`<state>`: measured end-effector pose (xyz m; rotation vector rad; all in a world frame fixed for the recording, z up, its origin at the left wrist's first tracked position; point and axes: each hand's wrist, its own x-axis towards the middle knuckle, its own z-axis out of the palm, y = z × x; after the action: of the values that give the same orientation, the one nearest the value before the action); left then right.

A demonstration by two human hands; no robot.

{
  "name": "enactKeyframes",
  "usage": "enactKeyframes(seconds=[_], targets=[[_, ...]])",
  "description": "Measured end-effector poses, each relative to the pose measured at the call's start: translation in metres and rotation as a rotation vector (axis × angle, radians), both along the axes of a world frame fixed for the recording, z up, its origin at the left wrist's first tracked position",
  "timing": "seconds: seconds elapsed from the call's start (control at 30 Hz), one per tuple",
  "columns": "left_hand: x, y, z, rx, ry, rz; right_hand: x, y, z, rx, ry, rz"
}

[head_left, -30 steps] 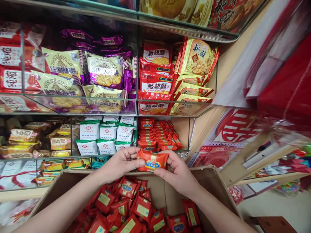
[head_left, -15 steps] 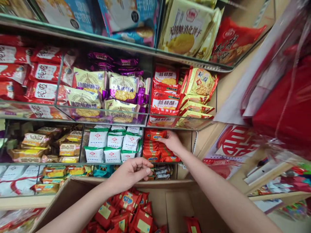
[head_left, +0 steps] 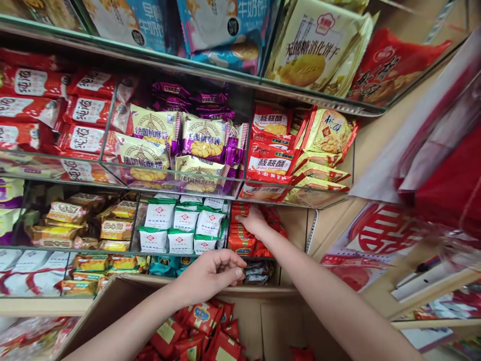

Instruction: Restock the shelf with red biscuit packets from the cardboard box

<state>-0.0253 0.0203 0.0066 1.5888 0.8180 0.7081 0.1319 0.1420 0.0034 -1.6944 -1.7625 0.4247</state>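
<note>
My right hand (head_left: 254,221) reaches into a shelf compartment stacked with red snack packets. Its thumb lies against a red snack packet (head_left: 239,209) on top of the stack, while the other fingers are mostly hidden among the packets. My left hand (head_left: 217,273) hovers over the far rim of a cardboard box (head_left: 280,321), palm turned inward. Its fingers curve loosely with a gap to the thumb, and nothing shows between them. More red packets (head_left: 199,318) lie heaped inside the box below my forearms.
Left of the red stack stand white-and-green packets (head_left: 184,220). Above, a clear shelf lip (head_left: 184,181) fronts walnut cookie packs (head_left: 270,160). Dark small packets (head_left: 257,271) lie beneath. Red plastic-wrapped goods (head_left: 447,165) hang at the right.
My right hand has moved deeper into the compartment with the red packet, onto the stack. My left hand stays over the box in nearly the same pose. The view has shifted slightly left.
</note>
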Motion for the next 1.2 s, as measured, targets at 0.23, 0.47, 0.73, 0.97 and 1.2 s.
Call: enactKeyframes(seconds=[0.23,0.47,0.73,0.97,1.2], targets=[[0.000,0.001,-0.003,0.056,0.031,-0.014,-0.005,0.002,0.000,-0.049,0.019,-0.015],[-0.003,0.000,-0.001,0.139,0.084,0.014,0.009,-0.013,0.024,0.022,0.071,0.032],[-0.002,-0.003,-0.001,0.185,0.086,0.030,0.032,-0.165,0.016,-0.029,0.069,0.523],[0.002,-0.002,-0.001,0.253,0.174,0.026,0.030,-0.217,-0.104,-0.534,-0.553,0.671],[0.000,-0.007,-0.001,0.195,0.100,0.067,0.028,-0.218,-0.120,-0.540,-0.643,0.595]])
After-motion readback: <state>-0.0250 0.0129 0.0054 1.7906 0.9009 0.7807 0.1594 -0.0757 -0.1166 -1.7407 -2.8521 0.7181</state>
